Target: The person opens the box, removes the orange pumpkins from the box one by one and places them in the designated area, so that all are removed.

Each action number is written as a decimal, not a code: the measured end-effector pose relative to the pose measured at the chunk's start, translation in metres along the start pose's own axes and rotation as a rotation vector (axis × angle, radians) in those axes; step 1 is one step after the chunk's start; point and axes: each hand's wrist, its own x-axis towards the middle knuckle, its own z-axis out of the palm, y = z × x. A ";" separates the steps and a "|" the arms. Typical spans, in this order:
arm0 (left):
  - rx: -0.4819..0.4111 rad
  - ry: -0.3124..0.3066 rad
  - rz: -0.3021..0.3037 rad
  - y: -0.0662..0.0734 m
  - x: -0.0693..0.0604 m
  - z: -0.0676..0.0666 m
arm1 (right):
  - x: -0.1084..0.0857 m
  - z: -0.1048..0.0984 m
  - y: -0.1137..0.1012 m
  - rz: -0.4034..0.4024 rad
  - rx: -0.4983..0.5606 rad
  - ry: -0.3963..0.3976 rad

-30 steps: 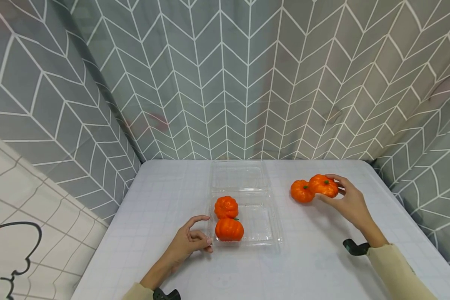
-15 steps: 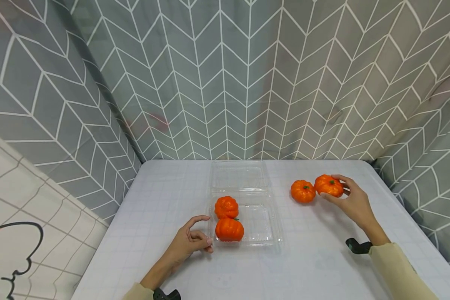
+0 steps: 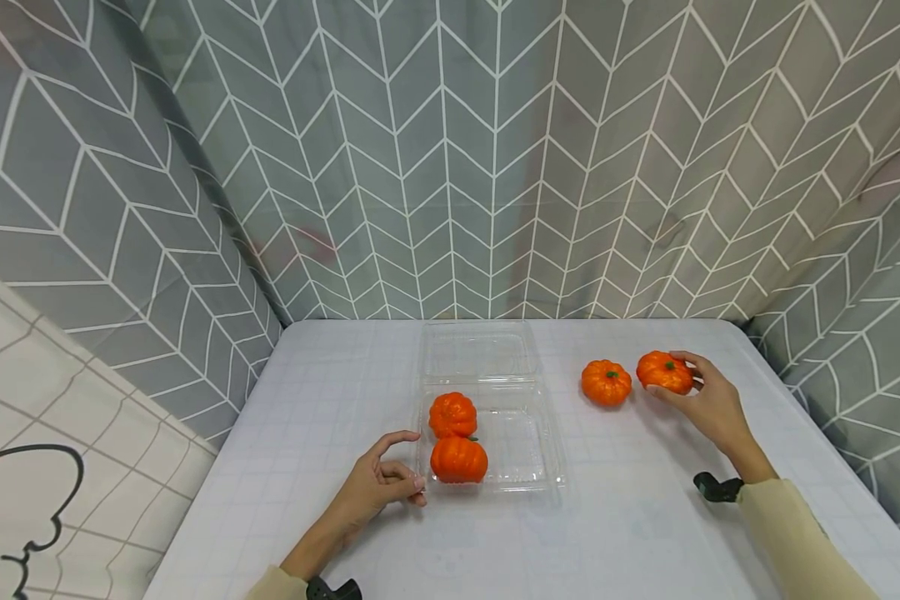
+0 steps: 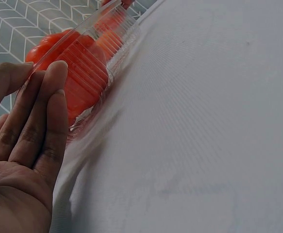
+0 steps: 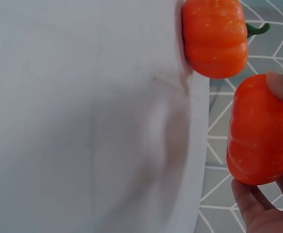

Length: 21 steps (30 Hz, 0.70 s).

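My right hand (image 3: 708,408) grips an orange pumpkin (image 3: 663,372) between thumb and fingers at the right of the table; in the right wrist view this pumpkin (image 5: 262,131) is held off the cloth. Just left of it a second pumpkin (image 3: 606,383) sits on the table. Two more pumpkins, one behind (image 3: 452,414) and one in front (image 3: 459,460), touch each other in the left part of a clear plastic box (image 3: 521,450). At the box's front left corner, my left hand (image 3: 375,483) pinches the rim between thumb and fingers, seen also in the left wrist view (image 4: 32,121).
The box's clear lid (image 3: 478,350) lies folded back behind it, near the far edge of the white-covered table (image 3: 330,375). Patterned grey curtains (image 3: 472,167) stand behind the table and at both sides. A dark band (image 3: 717,487) is on my right wrist.
My right hand has moved a little to the right with its pumpkin, so a gap now separates it from the neighbouring pumpkin. The left hand and the box have stayed put.
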 end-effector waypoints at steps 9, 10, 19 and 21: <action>-0.001 0.000 0.005 -0.001 0.000 0.000 | 0.003 0.003 0.011 0.044 -0.003 -0.043; 0.000 -0.001 0.007 -0.001 0.000 -0.001 | 0.003 0.003 0.012 0.049 -0.007 -0.046; 0.030 0.000 0.018 -0.002 0.001 -0.001 | 0.007 0.004 0.017 0.049 -0.032 -0.054; 0.027 0.000 0.016 -0.003 0.001 -0.001 | 0.008 0.005 0.018 0.050 -0.037 -0.056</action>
